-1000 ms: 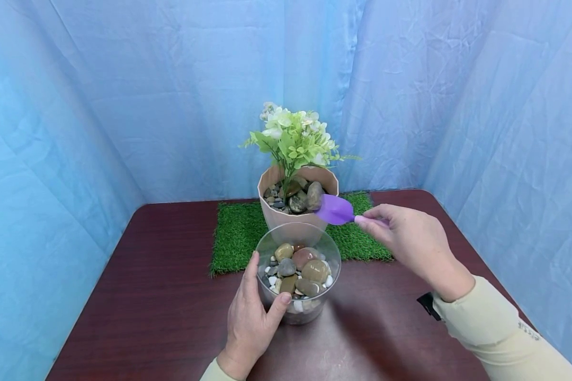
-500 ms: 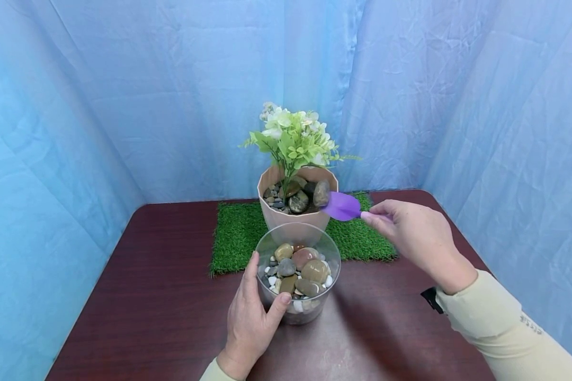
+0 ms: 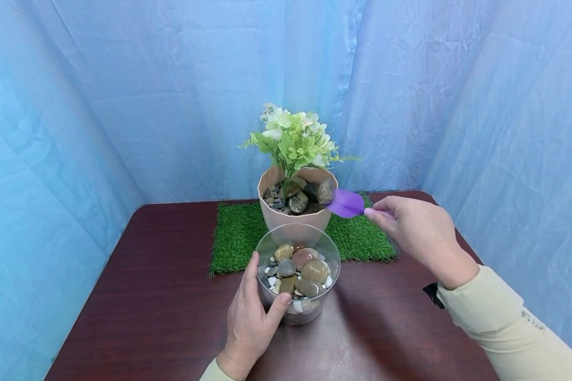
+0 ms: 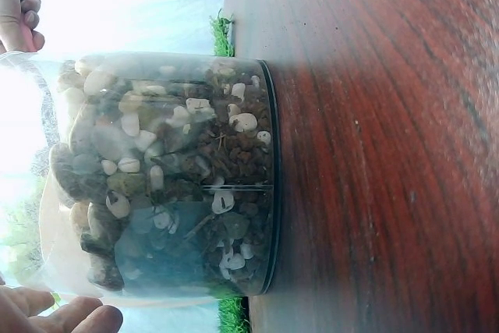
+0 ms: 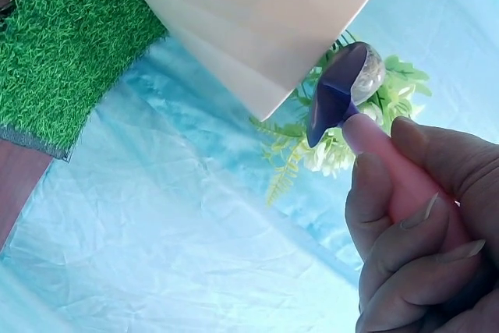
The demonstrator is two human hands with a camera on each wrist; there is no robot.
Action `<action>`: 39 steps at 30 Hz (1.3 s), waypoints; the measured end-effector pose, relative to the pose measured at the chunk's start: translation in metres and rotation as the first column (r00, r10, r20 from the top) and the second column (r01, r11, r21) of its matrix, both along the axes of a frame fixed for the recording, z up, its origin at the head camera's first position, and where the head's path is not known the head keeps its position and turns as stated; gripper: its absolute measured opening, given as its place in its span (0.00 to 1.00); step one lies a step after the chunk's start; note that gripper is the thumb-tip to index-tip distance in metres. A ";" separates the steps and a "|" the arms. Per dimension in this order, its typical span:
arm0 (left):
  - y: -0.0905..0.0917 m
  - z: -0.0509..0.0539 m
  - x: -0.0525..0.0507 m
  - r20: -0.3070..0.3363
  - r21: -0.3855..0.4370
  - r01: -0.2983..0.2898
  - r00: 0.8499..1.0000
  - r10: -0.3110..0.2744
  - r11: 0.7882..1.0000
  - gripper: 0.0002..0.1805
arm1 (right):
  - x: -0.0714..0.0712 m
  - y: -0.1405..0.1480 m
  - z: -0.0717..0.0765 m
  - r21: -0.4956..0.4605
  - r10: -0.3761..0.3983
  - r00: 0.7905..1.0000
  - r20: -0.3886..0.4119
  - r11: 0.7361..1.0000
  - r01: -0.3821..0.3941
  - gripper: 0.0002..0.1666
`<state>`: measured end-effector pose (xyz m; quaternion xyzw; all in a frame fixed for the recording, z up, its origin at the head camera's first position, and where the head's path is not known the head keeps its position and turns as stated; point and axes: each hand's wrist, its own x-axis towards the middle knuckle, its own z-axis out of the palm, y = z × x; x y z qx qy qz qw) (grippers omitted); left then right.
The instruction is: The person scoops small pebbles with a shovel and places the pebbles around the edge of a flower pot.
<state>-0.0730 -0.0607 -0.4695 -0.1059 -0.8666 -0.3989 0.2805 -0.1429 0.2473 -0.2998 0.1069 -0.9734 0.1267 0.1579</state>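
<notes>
My right hand point(image 3: 417, 227) grips the pink handle point(image 5: 405, 181) of a small shovel with a purple blade point(image 3: 347, 203). A grey-brown stone point(image 3: 326, 191) rests at the blade's tip, over the right side of the beige pot point(image 3: 293, 230). In the pot stand a white-flowered plant point(image 3: 297, 137), larger stones and small pebbles. My left hand point(image 3: 252, 317) holds the near left side of a clear container point(image 3: 310, 317) of stones, its thumb at the rim; the left wrist view shows layers of pebbles point(image 4: 129, 165) through its wall.
The pot stands on a green grass mat point(image 3: 233, 238) towards the back of the dark red table point(image 3: 157, 296). Blue curtains point(image 3: 171, 106) hang behind and on both sides. The clear container is directly in front of the pot.
My right hand has moved the shovel and the stone on it slightly right and back, towards the pot's right rim. My left hand and the clear container have stayed in place.
</notes>
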 end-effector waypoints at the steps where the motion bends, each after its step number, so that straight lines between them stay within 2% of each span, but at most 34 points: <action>1: 0.000 0.000 0.000 0.002 0.001 0.001 1.000 -0.001 1.000 0.52 | 0.000 0.000 0.000 0.003 -0.004 1.000 0.005 1.000 0.004 0.18; 8: 0.000 -0.001 0.000 -0.003 -0.001 0.003 1.000 -0.003 1.000 0.51 | -0.001 0.000 0.002 0.030 -0.013 1.000 0.021 0.999 0.013 0.18; 15: -0.001 -0.001 0.000 0.018 0.004 0.004 1.000 -0.004 1.000 0.51 | -0.001 -0.002 0.004 0.053 -0.014 1.000 0.003 0.999 0.014 0.15; 18: -0.001 -0.002 0.000 0.007 0.002 0.002 1.000 -0.002 1.000 0.51 | -0.002 -0.003 0.005 0.061 -0.016 1.000 0.000 0.998 0.016 0.14; 25: -0.001 -0.001 0.000 0.009 0.003 0.001 1.000 -0.001 1.000 0.52 | -0.002 -0.006 0.011 0.075 -0.036 0.999 0.032 0.997 0.034 0.14; 32: -0.001 -0.001 0.000 0.013 0.006 0.002 1.000 -0.002 1.000 0.51 | -0.001 -0.009 0.016 0.085 -0.050 0.998 -0.034 0.995 0.052 0.12; 39: -0.001 -0.001 0.000 0.007 0.004 0.003 1.000 -0.003 1.000 0.50 | 0.000 -0.013 0.017 0.091 -0.044 0.999 -0.026 0.995 0.047 0.12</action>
